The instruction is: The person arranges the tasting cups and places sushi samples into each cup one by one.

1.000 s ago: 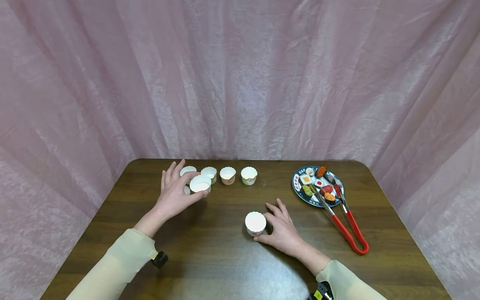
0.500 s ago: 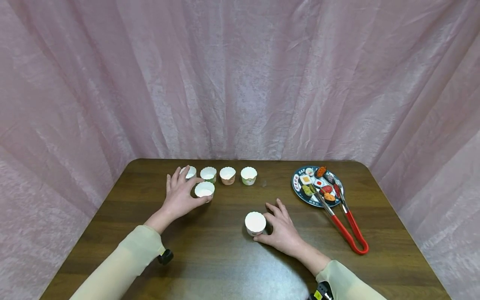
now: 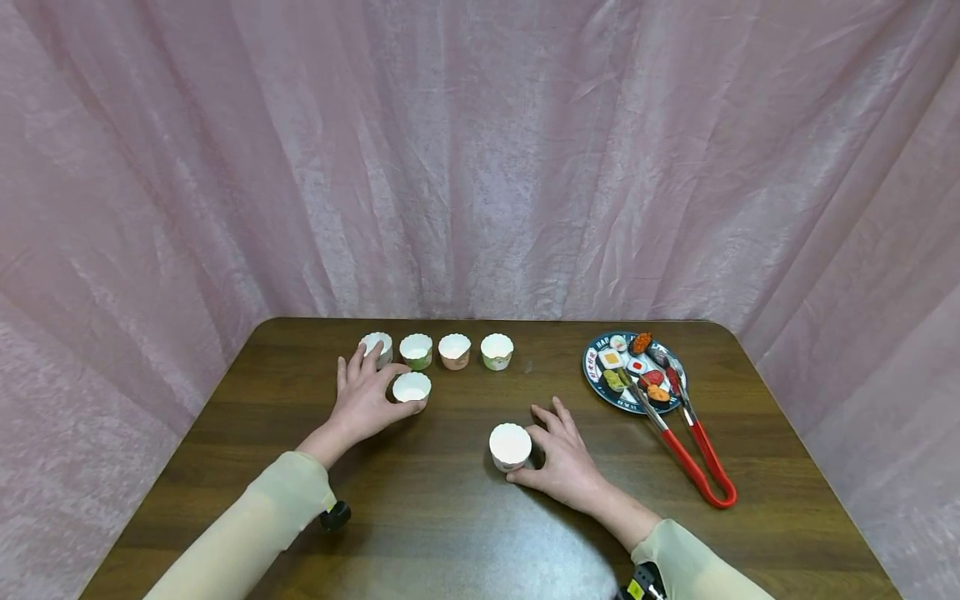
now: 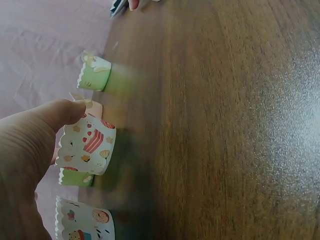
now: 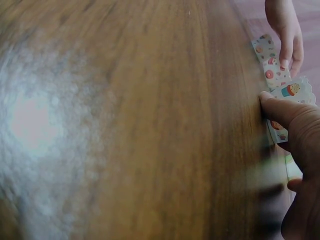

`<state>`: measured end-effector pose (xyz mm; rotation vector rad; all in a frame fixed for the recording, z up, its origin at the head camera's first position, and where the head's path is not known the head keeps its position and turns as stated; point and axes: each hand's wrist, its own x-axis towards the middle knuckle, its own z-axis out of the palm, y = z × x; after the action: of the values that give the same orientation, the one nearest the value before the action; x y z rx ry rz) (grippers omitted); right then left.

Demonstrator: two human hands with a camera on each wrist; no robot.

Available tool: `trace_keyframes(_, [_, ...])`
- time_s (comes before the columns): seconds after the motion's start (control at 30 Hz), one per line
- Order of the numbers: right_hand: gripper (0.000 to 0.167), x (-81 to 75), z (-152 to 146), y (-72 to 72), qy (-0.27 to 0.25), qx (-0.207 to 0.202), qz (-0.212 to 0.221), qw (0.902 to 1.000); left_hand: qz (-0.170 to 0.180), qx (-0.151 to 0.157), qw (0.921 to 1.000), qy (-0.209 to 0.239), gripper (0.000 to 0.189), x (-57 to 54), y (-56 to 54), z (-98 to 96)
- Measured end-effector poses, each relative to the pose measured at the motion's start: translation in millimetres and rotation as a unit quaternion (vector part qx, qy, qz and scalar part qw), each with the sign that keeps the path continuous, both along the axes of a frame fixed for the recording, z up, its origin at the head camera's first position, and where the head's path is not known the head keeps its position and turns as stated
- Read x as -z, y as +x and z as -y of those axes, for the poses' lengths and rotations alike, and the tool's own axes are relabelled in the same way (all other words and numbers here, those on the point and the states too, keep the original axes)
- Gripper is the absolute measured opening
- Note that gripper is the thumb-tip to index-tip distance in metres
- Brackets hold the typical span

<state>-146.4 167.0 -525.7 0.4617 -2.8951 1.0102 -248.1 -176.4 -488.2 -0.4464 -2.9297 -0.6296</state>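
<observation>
My left hand [image 3: 367,400] pinches a white paper baking cup [image 3: 412,388] between thumb and fingers, just in front of the back row. Cake-slice prints show on this cup's side in the left wrist view. My right hand [image 3: 562,462] grips a second paper baking cup [image 3: 510,446] by its side near the middle of the table. In the right wrist view that cup [image 5: 292,91] bears a cupcake print, and the thumb lies across its wall. Both cups are upright with scalloped rims. Left fingertips partly cover the leftmost back cup [image 3: 377,343].
Along the back stand more paper cups: two green-based ones [image 3: 416,352] [image 3: 497,352] and a pinkish one [image 3: 454,352]. At right, a blue patterned plate [image 3: 592,364] holds several sushi-like pieces. Red-handled tongs [image 3: 697,475] lean on it. A pink curtain [image 3: 480,167] hangs behind the table.
My left hand has brought its cup a little right and toward me, away from the back row. My right hand and its cup have stayed in place.
</observation>
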Motion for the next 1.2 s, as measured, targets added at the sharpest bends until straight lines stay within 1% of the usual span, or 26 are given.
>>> trace_keyframes(0.17, [0.051, 0.1, 0, -0.6, 0.002, 0.0, -0.001, 1.0, -0.003, 0.001, 1.0, 0.008, 0.065, 2.1, -0.9, 0.5])
trace_keyframes(0.33, [0.051, 0.0, 0, -1.4, 0.002, -0.001, -0.003, 1.0, 0.002, -0.001, 1.0, 0.007, 0.065, 6.0, -3.5, 1.8])
trace_keyframes(0.43, [0.051, -0.1, 0, -2.0, 0.002, 0.0, -0.002, 1.0, -0.001, 0.0, 1.0, 0.005, 0.067, 9.3, -5.4, 2.9])
trace_keyframes(0.53, [0.051, 0.1, 0, -2.2, 0.003, 0.001, -0.002, 1.0, 0.0, 0.001, 1.0, 0.0, 0.068, 7.7, -4.7, 2.5])
trace_keyframes(0.67, [0.051, 0.5, 1, -2.0, 0.005, 0.002, -0.004, 1.0, 0.006, 0.002, 1.0, -0.002, 0.075, 5.5, -2.8, 2.9])
trace_keyframes(0.77, [0.052, 1.0, 1, -1.4, 0.008, 0.002, -0.004, 1.0, 0.008, 0.001, 1.0, 0.003, 0.085, 5.1, -0.9, 3.9])
trace_keyframes(0.83, [0.052, 1.4, 1, -0.8, 0.01, 0.003, -0.003, 0.9999, 0.006, 0.0, 1.0, 0.005, 0.09, 2.2, 1.6, 3.6])
trace_keyframes(1.03, [0.053, 1.4, 0, 0.6, 0.01, 0.003, 0.004, 0.9999, -0.029, 0.011, 0.9993, 0.02, 0.095, -13.0, 6.4, 0.6])
trace_keyframes(1.2, [0.052, 1.3, 0, 0.7, 0.005, 0.003, 0.003, 1.0, -0.028, 0.028, 0.9985, 0.038, 0.098, -24.0, 10.3, -4.7])
